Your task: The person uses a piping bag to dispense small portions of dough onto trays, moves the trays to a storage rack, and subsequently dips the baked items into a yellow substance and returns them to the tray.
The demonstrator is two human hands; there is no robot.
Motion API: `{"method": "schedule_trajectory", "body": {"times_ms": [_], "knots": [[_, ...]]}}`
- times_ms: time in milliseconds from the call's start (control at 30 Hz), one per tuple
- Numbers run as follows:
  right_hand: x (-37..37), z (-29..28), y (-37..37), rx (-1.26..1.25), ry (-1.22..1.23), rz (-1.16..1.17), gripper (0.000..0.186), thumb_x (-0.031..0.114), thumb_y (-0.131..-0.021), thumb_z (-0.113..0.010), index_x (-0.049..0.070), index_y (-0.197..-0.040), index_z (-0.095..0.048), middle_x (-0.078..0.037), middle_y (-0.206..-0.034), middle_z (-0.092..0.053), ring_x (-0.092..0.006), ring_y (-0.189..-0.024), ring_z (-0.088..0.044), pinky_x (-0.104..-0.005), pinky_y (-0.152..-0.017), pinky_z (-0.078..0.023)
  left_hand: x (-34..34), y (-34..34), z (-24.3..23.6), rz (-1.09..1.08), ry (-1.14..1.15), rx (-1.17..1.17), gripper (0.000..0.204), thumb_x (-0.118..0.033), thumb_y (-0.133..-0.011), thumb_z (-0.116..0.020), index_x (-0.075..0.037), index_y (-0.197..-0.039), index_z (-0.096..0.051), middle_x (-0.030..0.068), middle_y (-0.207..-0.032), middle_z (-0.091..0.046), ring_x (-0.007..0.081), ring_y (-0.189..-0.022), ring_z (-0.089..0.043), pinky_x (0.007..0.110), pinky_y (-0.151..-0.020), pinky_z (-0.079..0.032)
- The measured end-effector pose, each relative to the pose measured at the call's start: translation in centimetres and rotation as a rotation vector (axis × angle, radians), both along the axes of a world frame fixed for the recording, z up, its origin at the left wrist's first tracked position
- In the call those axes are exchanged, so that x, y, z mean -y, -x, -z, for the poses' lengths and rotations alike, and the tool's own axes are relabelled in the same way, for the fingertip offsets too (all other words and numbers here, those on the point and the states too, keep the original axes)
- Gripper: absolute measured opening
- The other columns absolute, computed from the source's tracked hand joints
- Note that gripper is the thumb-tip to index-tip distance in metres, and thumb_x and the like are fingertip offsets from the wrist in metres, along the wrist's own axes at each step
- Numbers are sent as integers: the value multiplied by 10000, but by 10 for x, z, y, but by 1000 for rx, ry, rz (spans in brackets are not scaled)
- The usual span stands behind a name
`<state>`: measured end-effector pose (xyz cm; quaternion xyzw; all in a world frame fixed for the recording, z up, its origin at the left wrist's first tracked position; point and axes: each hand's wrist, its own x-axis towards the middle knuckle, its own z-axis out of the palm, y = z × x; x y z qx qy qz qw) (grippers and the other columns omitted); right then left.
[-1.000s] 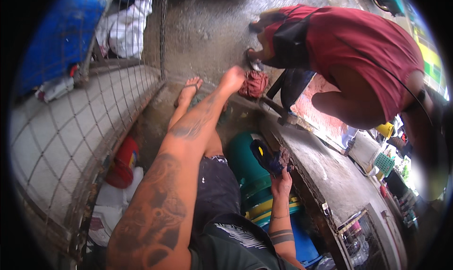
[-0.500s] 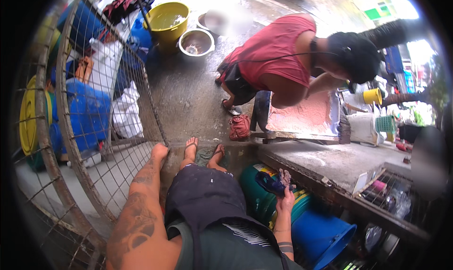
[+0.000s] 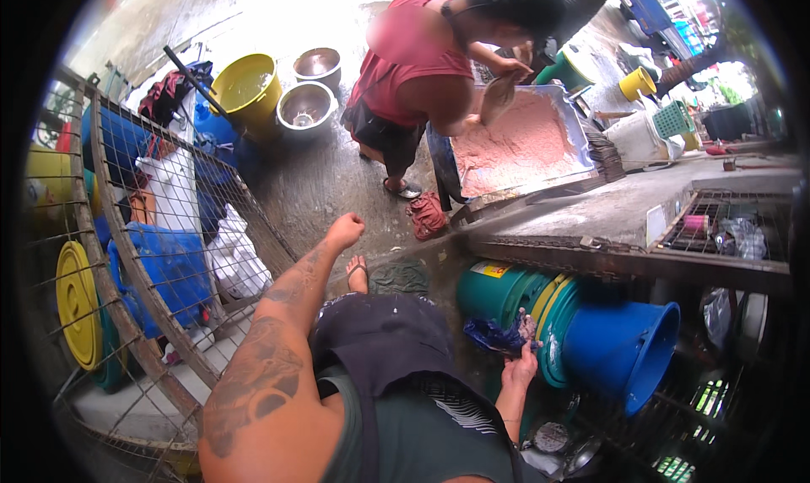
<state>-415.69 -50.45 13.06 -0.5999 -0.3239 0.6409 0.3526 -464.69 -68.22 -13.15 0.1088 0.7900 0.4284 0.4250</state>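
My left hand [image 3: 346, 229] reaches forward past the gate's edge with its fingers curled, and nothing shows in it. Low on the right, my right hand [image 3: 521, 366] grips a crumpled dark blue plastic-like bundle [image 3: 494, 335] with pinkish lumps clinging at one end. Just beyond that bundle lie a green bucket [image 3: 492, 293] and a blue bucket [image 3: 620, 348], both on their sides under a ledge. Another person [image 3: 422, 70] in a red top bends over a tray of pink paste [image 3: 515, 141], holding a brownish flat thing [image 3: 499, 99] above it.
A rusty wire-mesh gate [image 3: 139, 289] stands on my left, with blue and yellow containers behind it. Ahead on the wet floor are a yellow tub [image 3: 246, 86] and two metal basins [image 3: 305, 107]. The concrete ledge [image 3: 582, 230] runs along the right. A red cloth bundle [image 3: 426, 215] lies by the tray.
My left hand has left the gate's edge and moved forward and right. My body has stepped or turned a little. The other person now holds a brownish thing over the paste.
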Motion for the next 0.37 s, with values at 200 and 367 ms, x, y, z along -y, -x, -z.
{"method": "schedule_trajectory", "body": {"times_ms": [200, 367], "knots": [[1, 49, -32, 174, 11, -7, 192, 219, -932, -662, 27, -923, -654, -63, -921, -666, -149, -796, -608, -313, -679, -473, 39, -15, -75, 436, 343, -145, 278, -220, -755, -594, 11, -852, -715, 235, -945, -701, 366, -899, -687, 424, -825, -531], [12, 48, -62, 105, -25, 23, 284, 182, -923, -674, -42, -1098, -658, -75, -986, -676, -161, -828, -621, -297, -720, -492, 72, -28, -70, 453, 622, -281, 343, -238, -789, -588, -24, -1012, -735, 282, -1048, -671, 361, -1089, -647, 394, -972, -487]]}}
